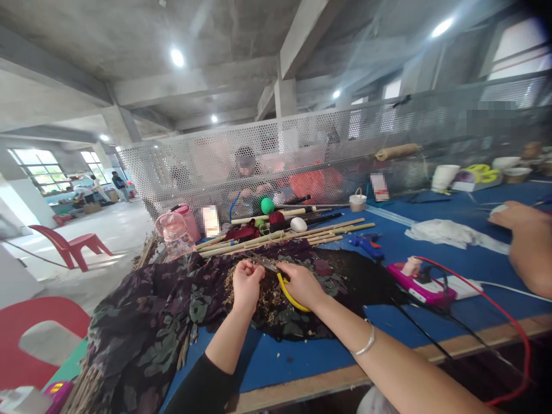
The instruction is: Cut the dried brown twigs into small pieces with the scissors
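Note:
My right hand [303, 286] is closed around a pair of scissors with yellow handles [290, 297]; the metal blades point left toward my left hand. My left hand [248, 283] has its fingers pinched together near the blade tips, and whatever they hold is too small to make out. Below both hands lies a heap of brown dried bits [266, 299]. Dark floral cloth [142, 310] is spread under the heap and hangs over the table's left side.
Behind the cloth lie several thin sticks [319, 233], a green ball [267, 206] and a white egg-shaped piece [298, 224]. To the right are a blue glue gun [366, 246], a magenta power strip [422, 287] and another person's arm [530, 253]. A perforated metal screen [194, 155] stands behind.

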The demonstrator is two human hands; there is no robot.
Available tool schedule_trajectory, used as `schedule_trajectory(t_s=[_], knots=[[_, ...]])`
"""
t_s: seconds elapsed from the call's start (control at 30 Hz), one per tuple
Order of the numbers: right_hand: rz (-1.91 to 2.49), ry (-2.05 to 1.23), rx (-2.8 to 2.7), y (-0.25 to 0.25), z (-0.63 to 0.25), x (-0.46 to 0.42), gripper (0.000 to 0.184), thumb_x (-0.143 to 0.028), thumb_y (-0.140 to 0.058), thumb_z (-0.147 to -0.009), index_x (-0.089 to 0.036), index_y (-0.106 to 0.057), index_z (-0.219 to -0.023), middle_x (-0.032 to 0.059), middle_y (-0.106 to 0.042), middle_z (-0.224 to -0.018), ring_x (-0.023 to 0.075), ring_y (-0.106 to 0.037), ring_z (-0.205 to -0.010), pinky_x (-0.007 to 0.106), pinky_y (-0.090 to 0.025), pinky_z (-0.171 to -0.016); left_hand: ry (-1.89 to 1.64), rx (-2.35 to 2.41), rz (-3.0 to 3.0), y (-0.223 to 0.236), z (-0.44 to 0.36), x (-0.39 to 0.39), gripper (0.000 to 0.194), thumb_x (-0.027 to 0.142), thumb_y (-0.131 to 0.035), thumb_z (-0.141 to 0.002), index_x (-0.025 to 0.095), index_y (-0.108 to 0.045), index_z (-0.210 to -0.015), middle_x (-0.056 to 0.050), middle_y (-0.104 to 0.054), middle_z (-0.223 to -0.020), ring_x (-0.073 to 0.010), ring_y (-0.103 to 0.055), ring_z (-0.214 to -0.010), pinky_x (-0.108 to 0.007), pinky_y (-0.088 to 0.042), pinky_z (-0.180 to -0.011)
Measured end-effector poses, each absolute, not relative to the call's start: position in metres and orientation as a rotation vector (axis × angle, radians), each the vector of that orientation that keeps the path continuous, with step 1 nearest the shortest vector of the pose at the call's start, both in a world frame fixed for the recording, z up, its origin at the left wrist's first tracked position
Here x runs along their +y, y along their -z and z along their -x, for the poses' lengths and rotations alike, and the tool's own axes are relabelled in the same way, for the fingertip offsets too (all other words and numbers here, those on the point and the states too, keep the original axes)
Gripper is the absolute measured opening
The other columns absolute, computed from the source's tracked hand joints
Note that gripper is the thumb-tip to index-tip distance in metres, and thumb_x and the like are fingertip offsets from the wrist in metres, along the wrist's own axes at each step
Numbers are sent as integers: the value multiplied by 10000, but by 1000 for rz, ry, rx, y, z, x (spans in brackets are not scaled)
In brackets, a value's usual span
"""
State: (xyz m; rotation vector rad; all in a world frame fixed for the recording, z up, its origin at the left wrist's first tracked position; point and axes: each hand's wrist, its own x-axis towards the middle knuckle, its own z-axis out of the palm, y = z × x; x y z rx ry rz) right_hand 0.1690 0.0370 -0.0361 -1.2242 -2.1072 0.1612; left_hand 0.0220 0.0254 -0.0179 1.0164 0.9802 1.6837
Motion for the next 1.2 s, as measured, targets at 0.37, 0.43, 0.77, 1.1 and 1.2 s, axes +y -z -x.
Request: schedule_trajectory(t_s=[0.37, 0.43, 0.77, 1.1, 1.2], knots=[[1332, -3, -2142, 27, -168, 31, 398, -149, -516, -724, -215, -561, -1114, 58, -640, -1009, 190, -585, -956, 259, -438, -787, -1673, 1148, -1109, 17, -18, 26, 234, 140, -637, -566, 183, -436, -678, 70, -524, -563, -75, -493, -527, -205, -376, -575], [1328, 4, -2153, 26, -168, 31, 398, -149, -510, -723, -219, -564, -1111, 53, -641, -995, 190, -589, -940, 258, -439, -779, -1653, 1106, -1093, 18, -17, 27, 253, 130, -634, -560, 184, -442, -714, 59, -559, -586, -87, -519, -546, -212, -388, -586], [1321, -89, -2149, 31, -171, 35, 366, -131, -502, -720, -224, -603, -1058, 41, -668, -1044, 190, -609, -969, 266, -441, -822, -1629, 1052, -1123, 22, -15, 29, 278, 153, -615, -595, 207, -351, -661, 88, -489, -531, -70, -464, -486, -196, -368, -532], [1316, -148, -2178, 24, -172, 31, 400, -158, -499, -720, -224, -580, -1106, 41, -643, -1099, 192, -588, -998, 256, -424, -828, -1592, 1140, -1278, 27, -7, 35, 207, 145, -581, -638, 193, -414, -752, 60, -545, -603, -82, -511, -552, -195, -369, -560], [1311, -164, -2194, 24, -174, 32, 370, -177, -494, -733, -237, -601, -1082, 30, -658, -1086, 199, -597, -996, 265, -425, -823, -1560, 1173, -1291, 31, -3, 39, 212, 146, -596, -622, 191, -430, -745, 59, -544, -594, -85, -512, -541, -198, -374, -555]])
